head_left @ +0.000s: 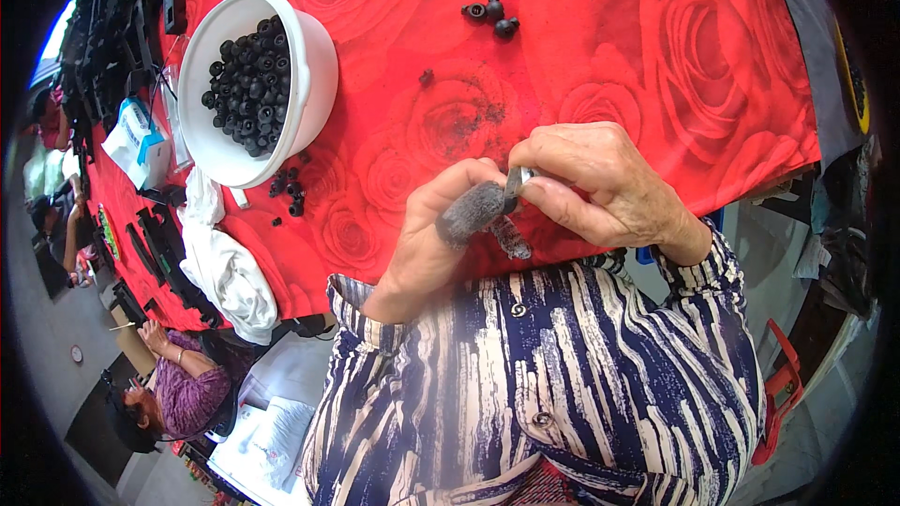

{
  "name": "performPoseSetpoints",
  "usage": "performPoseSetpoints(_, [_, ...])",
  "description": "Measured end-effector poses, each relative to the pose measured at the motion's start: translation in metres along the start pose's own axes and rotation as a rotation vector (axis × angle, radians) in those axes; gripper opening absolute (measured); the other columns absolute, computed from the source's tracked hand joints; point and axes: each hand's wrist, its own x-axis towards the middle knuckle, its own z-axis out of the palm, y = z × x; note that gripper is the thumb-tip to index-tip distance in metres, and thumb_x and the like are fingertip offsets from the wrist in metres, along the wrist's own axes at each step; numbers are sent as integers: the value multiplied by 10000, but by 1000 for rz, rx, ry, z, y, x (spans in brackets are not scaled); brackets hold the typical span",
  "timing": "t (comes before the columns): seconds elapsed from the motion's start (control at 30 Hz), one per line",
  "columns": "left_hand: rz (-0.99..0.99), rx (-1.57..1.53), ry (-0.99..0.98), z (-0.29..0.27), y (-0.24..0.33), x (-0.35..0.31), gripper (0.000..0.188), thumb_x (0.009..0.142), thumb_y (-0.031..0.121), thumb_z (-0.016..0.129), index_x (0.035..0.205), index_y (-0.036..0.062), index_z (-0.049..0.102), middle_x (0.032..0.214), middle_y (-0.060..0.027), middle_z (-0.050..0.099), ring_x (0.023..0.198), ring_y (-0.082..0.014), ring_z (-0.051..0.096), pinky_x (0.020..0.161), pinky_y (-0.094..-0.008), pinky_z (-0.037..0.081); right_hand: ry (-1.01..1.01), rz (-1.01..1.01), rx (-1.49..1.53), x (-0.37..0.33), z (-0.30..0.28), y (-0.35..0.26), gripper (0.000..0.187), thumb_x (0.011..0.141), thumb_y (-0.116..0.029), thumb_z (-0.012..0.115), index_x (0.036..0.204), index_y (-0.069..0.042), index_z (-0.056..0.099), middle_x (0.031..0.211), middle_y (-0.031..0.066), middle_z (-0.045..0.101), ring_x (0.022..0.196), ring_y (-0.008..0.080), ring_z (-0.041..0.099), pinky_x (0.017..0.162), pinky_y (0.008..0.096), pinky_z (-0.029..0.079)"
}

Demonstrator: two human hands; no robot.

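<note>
Red rose-print tablecloth [694, 66] spreads before you, strewn with black crumbs [483, 117] at eleven o'clock from your hands. Your right hand [605, 173] pinches a small metal-edged piece [515, 184] against the fuzzy grey sleeve [472, 214] at your curled left hand [427, 225], whose exact grip you can't tell. A white plastic tub [320, 75] of black ball-shaped parts [253, 86] stands at ten; loose black parts [504, 29] lie near twelve. Across the room, a purple-shirted worker [194, 389] is at eight, a red plastic chair [786, 384] at four.
</note>
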Motion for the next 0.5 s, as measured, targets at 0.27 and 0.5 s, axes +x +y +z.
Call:
performPoseSetpoints(0.27, [-3, -35, -80, -7, -3, 3, 179, 913, 199, 578, 990, 37, 583, 929, 24, 553, 861, -47, 488, 762, -201, 380, -31, 6, -35, 0, -4, -1, 134, 824, -153, 583, 865, -26, 574, 703, 113, 565, 656, 308, 577, 564, 390, 441])
performPoseSetpoints(0.5, [-6, -115, 6, -9, 3, 1, 159, 895, 158, 591, 1006, 45, 599, 884, 24, 580, 814, -38, 512, 712, -191, 400, 30, -150, 9, 3, -5, -6, 216, 743, -99, 642, 920, 6, 576, 658, 86, 498, 553, 233, 504, 514, 347, 397])
